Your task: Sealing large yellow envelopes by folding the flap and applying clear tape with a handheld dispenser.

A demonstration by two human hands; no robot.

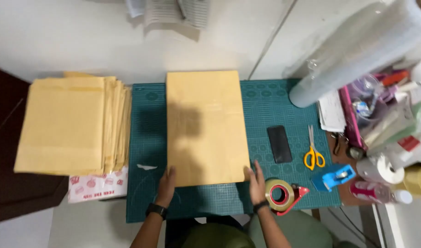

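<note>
A large brown paper envelope (pixel 205 124) lies flat on a green cutting mat (pixel 146 138). My left hand (pixel 166 184) rests at the envelope's near left corner, fingers together and flat against it. My right hand (pixel 256 183) touches the near right corner with its fingers apart. Neither hand grips anything. A dark wristband sits on each wrist.
A stack of brown envelopes (pixel 72 124) lies left of the mat. Right of the envelope are a black phone (pixel 279 143), yellow-handled scissors (pixel 313 151), a tape dispenser (pixel 284 195), a blue tool (pixel 333 177), a big roll of clear film (pixel 357 50) and cluttered supplies.
</note>
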